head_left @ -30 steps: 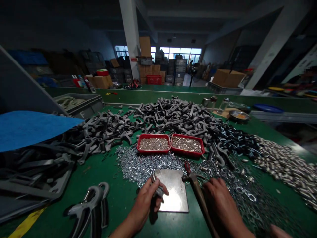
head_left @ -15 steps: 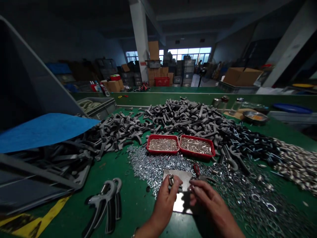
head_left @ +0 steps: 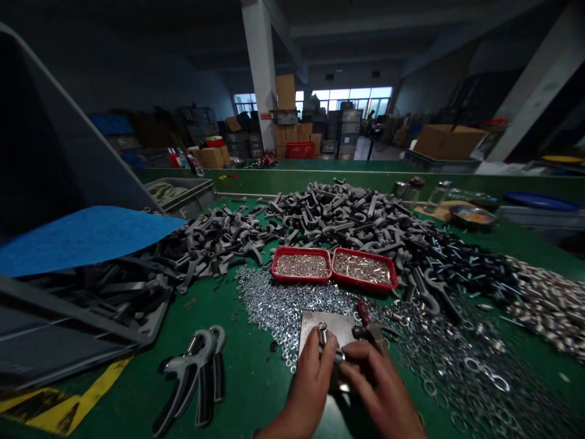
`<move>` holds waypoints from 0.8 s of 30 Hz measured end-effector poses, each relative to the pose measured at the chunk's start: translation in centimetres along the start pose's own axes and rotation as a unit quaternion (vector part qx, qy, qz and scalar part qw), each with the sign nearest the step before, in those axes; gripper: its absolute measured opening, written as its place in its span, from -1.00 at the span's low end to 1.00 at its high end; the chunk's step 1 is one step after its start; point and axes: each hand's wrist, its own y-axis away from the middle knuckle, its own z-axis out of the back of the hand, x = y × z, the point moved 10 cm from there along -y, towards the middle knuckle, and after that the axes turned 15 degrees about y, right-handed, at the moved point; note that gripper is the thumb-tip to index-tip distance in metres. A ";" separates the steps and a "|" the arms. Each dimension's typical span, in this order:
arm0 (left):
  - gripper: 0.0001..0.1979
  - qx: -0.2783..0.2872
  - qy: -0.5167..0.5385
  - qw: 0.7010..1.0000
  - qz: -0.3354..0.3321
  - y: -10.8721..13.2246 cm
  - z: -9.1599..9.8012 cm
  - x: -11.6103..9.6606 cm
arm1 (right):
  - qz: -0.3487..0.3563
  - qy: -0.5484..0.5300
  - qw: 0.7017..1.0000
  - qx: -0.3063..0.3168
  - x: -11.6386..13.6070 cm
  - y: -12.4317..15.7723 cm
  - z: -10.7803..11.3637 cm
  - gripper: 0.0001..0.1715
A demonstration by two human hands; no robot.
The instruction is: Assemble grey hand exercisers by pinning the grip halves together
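My left hand (head_left: 313, 379) is closed round a small grey part with a metal spring end (head_left: 323, 332) sticking up from the fingers. My right hand (head_left: 379, 390) meets it from the right, fingertips pinched on the same part. Both hands hover over a shiny metal plate (head_left: 320, 322) on the green table. A hammer with a red head (head_left: 368, 325) lies just right of the plate, partly hidden by my right hand.
Two red trays (head_left: 301, 266) (head_left: 364, 269) of small metal pieces sit behind a spread of washers (head_left: 274, 305). Grey plastic handles (head_left: 329, 210) pile across the table. Assembled hand grippers (head_left: 196, 372) lie at the left, near a grey bin (head_left: 82, 305) and blue sheet (head_left: 86, 235).
My right hand let go of the hammer and came over to the part in my left hand. Both hands now meet above the plate; the view shifted left.
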 end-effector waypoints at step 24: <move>-0.47 -0.003 0.036 0.999 0.007 -3.7 0.4 1.9 | -0.130 0.585 0.785 -0.160 -16.5 -10.8 33.2 -0.68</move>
